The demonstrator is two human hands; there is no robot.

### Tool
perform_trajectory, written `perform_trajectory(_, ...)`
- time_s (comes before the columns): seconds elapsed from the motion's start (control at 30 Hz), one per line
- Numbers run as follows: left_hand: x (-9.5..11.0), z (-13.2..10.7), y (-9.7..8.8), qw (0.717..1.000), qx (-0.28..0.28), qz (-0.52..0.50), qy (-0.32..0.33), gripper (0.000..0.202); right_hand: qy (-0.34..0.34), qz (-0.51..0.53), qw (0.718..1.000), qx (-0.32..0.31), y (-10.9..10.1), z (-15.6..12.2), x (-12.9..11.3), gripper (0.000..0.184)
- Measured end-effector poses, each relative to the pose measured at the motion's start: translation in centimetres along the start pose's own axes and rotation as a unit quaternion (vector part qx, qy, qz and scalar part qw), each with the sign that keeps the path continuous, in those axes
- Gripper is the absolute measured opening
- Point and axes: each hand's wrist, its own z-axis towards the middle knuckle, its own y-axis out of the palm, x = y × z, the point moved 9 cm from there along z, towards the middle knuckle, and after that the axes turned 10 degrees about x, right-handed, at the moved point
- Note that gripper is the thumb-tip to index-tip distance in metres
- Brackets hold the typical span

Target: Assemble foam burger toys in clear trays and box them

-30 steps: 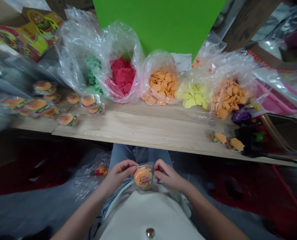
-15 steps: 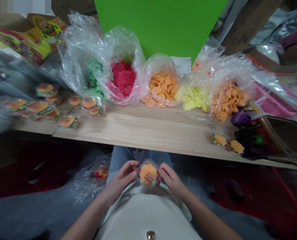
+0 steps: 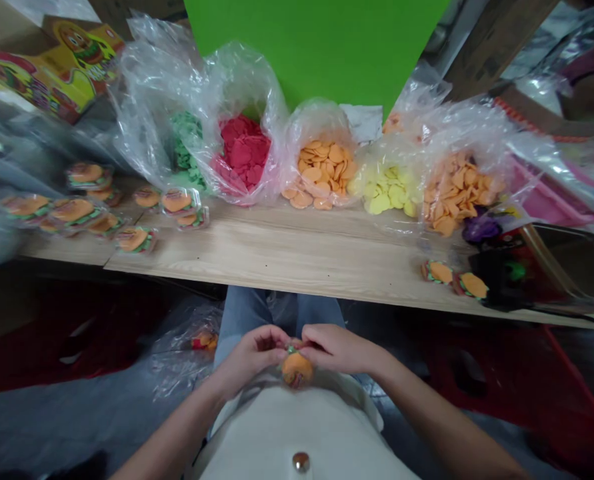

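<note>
Head view: left hand [image 3: 251, 357] and right hand [image 3: 339, 350] clenched on a burger-shaped gummy [image 3: 297, 370], crumpled plastic bag [image 3: 177, 367] nearby.

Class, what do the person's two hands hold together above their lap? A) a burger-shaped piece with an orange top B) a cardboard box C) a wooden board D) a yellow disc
A: the burger-shaped piece sits between the left hand and the right hand, its orange top showing.

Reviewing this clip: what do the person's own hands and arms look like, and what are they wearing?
The left hand and right hand are bare, with no gloves, and no ring or watch shows. The forearms have no sleeves. The person wears a cream garment with a round metal stud, and blue jeans.
</note>
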Motion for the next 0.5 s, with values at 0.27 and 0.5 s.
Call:
perform_trajectory(0.27, 0.2, -1.2, 1.7, 0.986, -0.007, 0.137, 0.090, 0.017, -0.024, -0.055, 0.998, -0.022, 1.7, -1.2, -0.9, 0.006)
perform_trajectory(0.5, -0.1, -0.5, 1.9, 0.985, -0.026, 0.148, 0.083, 0.017, -0.029, -0.014, 0.999, 0.009, 2.6, -1.9, 0.0, 0.011)
